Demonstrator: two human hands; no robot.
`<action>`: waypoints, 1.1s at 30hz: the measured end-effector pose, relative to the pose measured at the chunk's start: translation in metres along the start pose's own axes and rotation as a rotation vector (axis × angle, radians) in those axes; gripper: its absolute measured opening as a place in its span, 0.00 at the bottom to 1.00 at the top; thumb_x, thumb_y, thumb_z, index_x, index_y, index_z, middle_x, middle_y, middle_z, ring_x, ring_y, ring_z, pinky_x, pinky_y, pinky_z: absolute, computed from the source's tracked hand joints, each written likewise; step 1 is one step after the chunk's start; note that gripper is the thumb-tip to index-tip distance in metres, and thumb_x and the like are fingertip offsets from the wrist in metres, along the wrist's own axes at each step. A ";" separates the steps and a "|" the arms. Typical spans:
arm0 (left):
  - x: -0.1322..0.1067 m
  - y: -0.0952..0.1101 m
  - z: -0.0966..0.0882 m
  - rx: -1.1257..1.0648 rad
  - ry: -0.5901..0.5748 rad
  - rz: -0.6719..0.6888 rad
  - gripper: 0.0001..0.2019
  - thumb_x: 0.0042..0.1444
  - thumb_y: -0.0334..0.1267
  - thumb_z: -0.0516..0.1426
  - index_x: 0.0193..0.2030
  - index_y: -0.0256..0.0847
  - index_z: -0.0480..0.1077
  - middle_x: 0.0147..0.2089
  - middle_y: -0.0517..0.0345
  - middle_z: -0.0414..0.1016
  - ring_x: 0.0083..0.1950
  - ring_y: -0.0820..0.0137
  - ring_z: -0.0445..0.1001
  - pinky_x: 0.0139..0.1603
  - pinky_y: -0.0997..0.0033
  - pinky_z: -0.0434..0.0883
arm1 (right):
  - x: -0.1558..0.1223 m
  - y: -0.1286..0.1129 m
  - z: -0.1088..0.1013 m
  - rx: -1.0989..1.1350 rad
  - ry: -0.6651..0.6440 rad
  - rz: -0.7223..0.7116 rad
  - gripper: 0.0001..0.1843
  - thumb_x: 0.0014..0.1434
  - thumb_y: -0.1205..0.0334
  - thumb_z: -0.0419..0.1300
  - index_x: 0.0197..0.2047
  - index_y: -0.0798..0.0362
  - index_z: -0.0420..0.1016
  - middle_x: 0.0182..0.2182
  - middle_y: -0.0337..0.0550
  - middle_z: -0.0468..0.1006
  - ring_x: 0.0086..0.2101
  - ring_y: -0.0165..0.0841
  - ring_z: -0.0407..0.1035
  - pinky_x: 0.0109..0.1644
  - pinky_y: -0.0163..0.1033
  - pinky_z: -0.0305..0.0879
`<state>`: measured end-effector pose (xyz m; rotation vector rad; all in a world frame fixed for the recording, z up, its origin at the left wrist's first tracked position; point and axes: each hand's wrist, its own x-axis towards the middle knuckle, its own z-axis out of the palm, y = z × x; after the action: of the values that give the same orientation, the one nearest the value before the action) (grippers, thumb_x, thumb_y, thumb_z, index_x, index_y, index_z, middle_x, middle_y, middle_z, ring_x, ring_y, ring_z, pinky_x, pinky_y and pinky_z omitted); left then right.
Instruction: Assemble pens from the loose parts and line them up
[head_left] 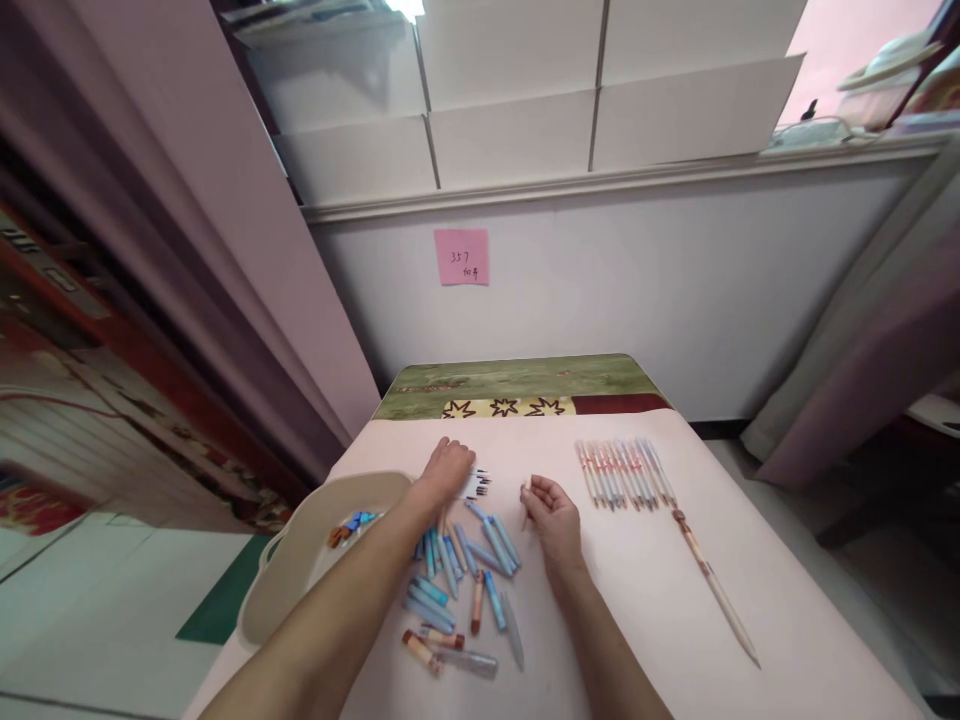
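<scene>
My left hand [448,466] lies on the table with fingers bent and bunched, beside a row of thin white pen refills [480,485] with dark tips. What it holds, if anything, is hidden. Thumb and fingers of my right hand [553,510] pinch a small pale piece [526,483], too blurred to name. Between my forearms lie loose pen barrels [499,545] in blue, brown and clear grey. Right of my right hand, a neat row of pens [622,473] lies side by side, and one longer pen [716,588] points toward me.
A beige basket [281,585] at the table's left holds small blue and brown pieces [347,530], partly behind my left forearm. The pale tablecloth [637,620] covers the table up to a green patterned strip [525,377] by the wall. A pink note [462,257] hangs there.
</scene>
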<state>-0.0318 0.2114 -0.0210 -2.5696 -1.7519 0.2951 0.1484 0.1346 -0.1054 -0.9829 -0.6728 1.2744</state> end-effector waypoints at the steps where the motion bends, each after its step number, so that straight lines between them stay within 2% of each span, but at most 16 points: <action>1: 0.001 -0.001 0.001 0.008 0.000 0.006 0.09 0.61 0.32 0.53 0.43 0.36 0.73 0.45 0.46 0.75 0.51 0.61 0.72 0.54 0.54 0.67 | 0.001 0.000 0.001 0.007 -0.003 0.008 0.21 0.45 0.55 0.70 0.42 0.55 0.75 0.36 0.46 0.80 0.37 0.34 0.75 0.38 0.36 0.71; 3: 0.002 -0.002 0.003 0.021 0.002 0.018 0.10 0.59 0.26 0.51 0.40 0.36 0.74 0.40 0.45 0.77 0.51 0.60 0.72 0.56 0.53 0.64 | 0.003 -0.001 0.001 0.022 -0.008 0.024 0.21 0.45 0.56 0.70 0.42 0.55 0.75 0.36 0.45 0.80 0.36 0.34 0.74 0.37 0.35 0.71; 5: 0.003 -0.003 0.004 0.034 0.005 0.023 0.11 0.60 0.26 0.50 0.42 0.37 0.73 0.40 0.46 0.77 0.51 0.61 0.72 0.57 0.53 0.64 | 0.003 -0.002 0.001 0.035 -0.013 0.037 0.21 0.45 0.56 0.70 0.41 0.55 0.75 0.35 0.45 0.80 0.35 0.33 0.74 0.37 0.35 0.71; 7: 0.005 -0.003 0.005 0.046 0.001 0.021 0.10 0.61 0.31 0.52 0.46 0.37 0.72 0.45 0.47 0.76 0.51 0.61 0.72 0.55 0.53 0.66 | 0.004 -0.003 0.001 0.043 -0.016 0.047 0.21 0.45 0.56 0.70 0.41 0.55 0.75 0.35 0.45 0.80 0.34 0.33 0.74 0.36 0.35 0.70; 10: 0.007 -0.003 0.006 0.057 -0.008 0.011 0.16 0.61 0.41 0.55 0.53 0.38 0.68 0.53 0.49 0.71 0.50 0.62 0.72 0.49 0.54 0.71 | 0.002 -0.005 0.000 0.048 -0.013 0.052 0.21 0.45 0.55 0.70 0.41 0.55 0.75 0.33 0.44 0.80 0.33 0.32 0.74 0.35 0.35 0.70; 17: 0.002 0.001 0.008 0.030 0.026 -0.020 0.18 0.60 0.42 0.56 0.56 0.39 0.66 0.55 0.49 0.69 0.50 0.62 0.72 0.48 0.54 0.73 | -0.005 -0.009 0.003 0.032 -0.030 0.031 0.22 0.43 0.53 0.71 0.39 0.56 0.75 0.30 0.44 0.80 0.31 0.32 0.74 0.34 0.35 0.71; 19: -0.002 0.002 0.008 -0.006 0.046 -0.011 0.16 0.61 0.41 0.56 0.53 0.38 0.68 0.53 0.49 0.71 0.50 0.62 0.72 0.49 0.53 0.71 | -0.007 -0.010 0.003 0.022 -0.037 0.020 0.22 0.43 0.52 0.71 0.39 0.55 0.75 0.31 0.44 0.80 0.30 0.33 0.74 0.34 0.36 0.71; 21: -0.006 0.001 0.006 -0.059 0.072 -0.002 0.09 0.61 0.36 0.55 0.44 0.36 0.72 0.47 0.48 0.75 0.49 0.62 0.72 0.53 0.52 0.67 | -0.008 -0.009 0.002 0.011 -0.044 0.011 0.22 0.43 0.52 0.71 0.39 0.55 0.75 0.31 0.44 0.80 0.31 0.33 0.74 0.34 0.36 0.71; 22: -0.009 0.001 0.004 -0.091 0.088 -0.001 0.07 0.60 0.33 0.54 0.39 0.37 0.73 0.42 0.48 0.76 0.49 0.61 0.72 0.55 0.52 0.65 | -0.008 -0.008 0.001 0.004 -0.048 0.008 0.22 0.43 0.52 0.71 0.39 0.55 0.75 0.31 0.44 0.80 0.31 0.32 0.74 0.34 0.36 0.71; 24: -0.013 0.000 -0.001 -0.165 0.130 -0.005 0.08 0.56 0.27 0.54 0.30 0.38 0.73 0.35 0.47 0.77 0.48 0.60 0.73 0.57 0.52 0.60 | -0.008 -0.008 0.000 -0.013 -0.057 0.002 0.21 0.43 0.52 0.71 0.39 0.55 0.75 0.30 0.44 0.80 0.30 0.32 0.74 0.33 0.35 0.71; 26: -0.018 0.000 -0.009 -0.249 0.187 -0.019 0.08 0.53 0.26 0.54 0.27 0.39 0.72 0.33 0.48 0.78 0.46 0.60 0.73 0.57 0.53 0.59 | -0.009 -0.009 0.000 -0.032 -0.069 -0.011 0.21 0.44 0.53 0.70 0.39 0.55 0.76 0.30 0.44 0.80 0.29 0.32 0.74 0.33 0.35 0.71; 29: -0.028 0.007 -0.021 -0.393 0.308 -0.058 0.06 0.53 0.29 0.55 0.30 0.41 0.72 0.33 0.51 0.78 0.43 0.63 0.74 0.53 0.58 0.62 | -0.013 -0.016 0.003 -0.063 -0.097 -0.054 0.18 0.46 0.53 0.69 0.39 0.54 0.77 0.31 0.43 0.81 0.31 0.33 0.74 0.36 0.37 0.71; 33: -0.051 0.031 -0.024 -0.609 0.470 -0.133 0.11 0.60 0.36 0.50 0.44 0.40 0.72 0.34 0.55 0.78 0.35 0.69 0.75 0.39 0.69 0.68 | -0.022 -0.027 0.007 -0.140 -0.165 -0.148 0.15 0.48 0.54 0.68 0.39 0.52 0.81 0.35 0.43 0.82 0.37 0.36 0.75 0.45 0.41 0.71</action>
<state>-0.0169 0.1549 0.0061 -2.5167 -2.0098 -0.9020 0.1505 0.1150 -0.0764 -0.9296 -0.9565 1.1981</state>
